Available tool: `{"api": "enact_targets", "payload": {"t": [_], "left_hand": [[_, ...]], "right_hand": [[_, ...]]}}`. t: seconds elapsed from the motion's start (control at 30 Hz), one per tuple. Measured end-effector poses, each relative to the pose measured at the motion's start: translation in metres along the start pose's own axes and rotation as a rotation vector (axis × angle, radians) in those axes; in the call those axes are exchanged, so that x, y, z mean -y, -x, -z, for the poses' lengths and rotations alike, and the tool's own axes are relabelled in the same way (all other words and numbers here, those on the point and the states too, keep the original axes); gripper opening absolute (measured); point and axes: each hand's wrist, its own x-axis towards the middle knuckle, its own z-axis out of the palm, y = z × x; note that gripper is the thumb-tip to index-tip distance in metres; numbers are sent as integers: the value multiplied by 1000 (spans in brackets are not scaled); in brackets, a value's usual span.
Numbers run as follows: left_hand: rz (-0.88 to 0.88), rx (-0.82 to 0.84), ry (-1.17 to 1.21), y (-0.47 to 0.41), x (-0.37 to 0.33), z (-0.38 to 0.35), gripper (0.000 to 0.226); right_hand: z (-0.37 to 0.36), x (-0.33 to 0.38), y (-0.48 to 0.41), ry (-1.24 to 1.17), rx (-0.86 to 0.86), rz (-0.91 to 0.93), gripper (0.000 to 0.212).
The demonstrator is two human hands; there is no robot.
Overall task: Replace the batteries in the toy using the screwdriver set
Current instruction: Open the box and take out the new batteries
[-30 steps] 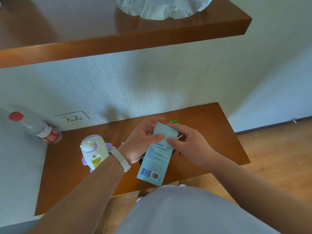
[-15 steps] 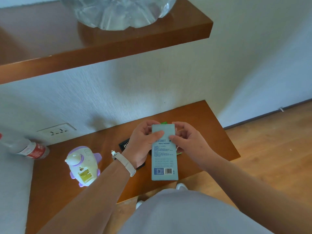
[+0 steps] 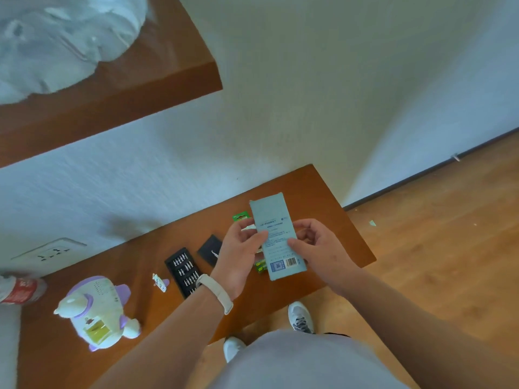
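Note:
Both hands hold a flat pale blue box [image 3: 276,237] with a barcode above the wooden shelf [image 3: 146,265]; my left hand [image 3: 238,254] grips its left edge, my right hand [image 3: 320,254] its right edge. A black tray of screwdriver bits [image 3: 184,272] lies open on the shelf left of my left wrist, with a black lid [image 3: 210,249] beside it. The white and purple toy [image 3: 97,311] stands at the left, its yellow battery bay showing. A small white and purple cover [image 3: 160,282] lies between toy and bits. Green batteries [image 3: 261,265] and a green pack [image 3: 241,216] peek out behind the box.
A bottle with a red label [image 3: 21,289] lies at the far left. A wall socket [image 3: 49,249] sits above the shelf. An upper wooden shelf [image 3: 126,88] carries a large clear water bottle [image 3: 61,37]. Wooden floor [image 3: 435,248] lies to the right, my shoes below.
The view has tilted and shifted, so the bit tray and lid now show. Both hands have carried the blue box a little to the right and away from me.

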Motion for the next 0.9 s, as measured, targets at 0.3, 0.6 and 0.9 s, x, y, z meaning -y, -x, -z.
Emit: {"api": "enact_targets", "payload": {"t": [0.3, 0.6, 0.9], "left_hand": [[93, -102, -73, -35, 38, -51, 31], [122, -233, -187, -80, 73, -89, 36], [54, -271, -384, -108, 92, -101, 32]], "right_hand": [[45, -47, -54, 248, 35, -6, 26], [61, -87, -101, 445, 57, 39, 23], [66, -111, -131, 566, 23, -4, 32]]}}
